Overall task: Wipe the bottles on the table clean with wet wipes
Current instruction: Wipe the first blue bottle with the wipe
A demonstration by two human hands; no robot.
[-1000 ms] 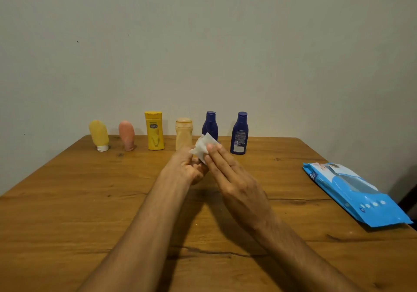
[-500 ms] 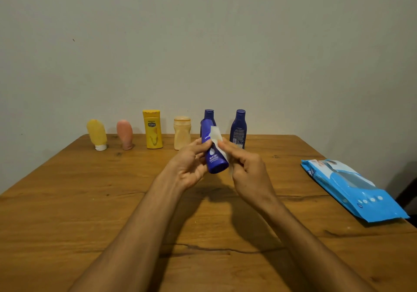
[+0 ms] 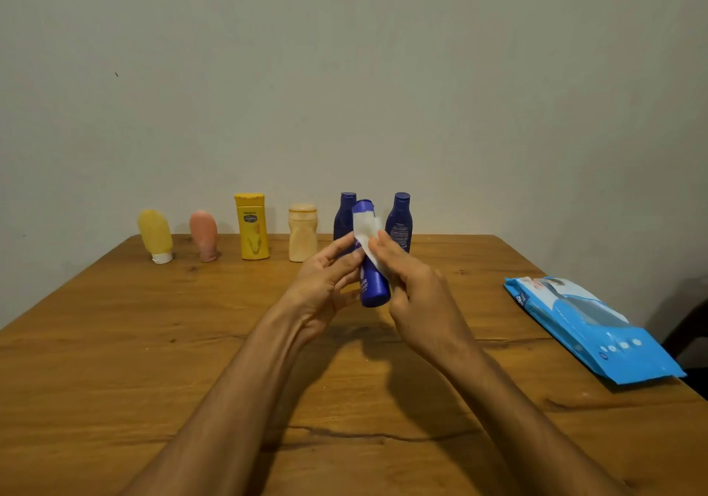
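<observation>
My left hand (image 3: 325, 285) holds a dark blue bottle (image 3: 373, 285) above the table, cap end pointing away from me. My right hand (image 3: 413, 289) presses a white wet wipe (image 3: 366, 233) against the bottle's upper side. Along the wall stand a yellow tube (image 3: 155, 235), a pink tube (image 3: 204, 235), a yellow bottle (image 3: 251, 225), a beige bottle (image 3: 303, 233) and two more dark blue bottles (image 3: 342, 216) (image 3: 399, 221), the left one partly hidden behind the held bottle.
A blue pack of wet wipes (image 3: 590, 327) lies flat near the right edge of the wooden table (image 3: 115, 342). A plain wall rises directly behind the bottle row.
The held bottle came into sight from behind my hands, and my right hand has slid the wipe up toward its cap end. Both hands sit slightly closer to me.
</observation>
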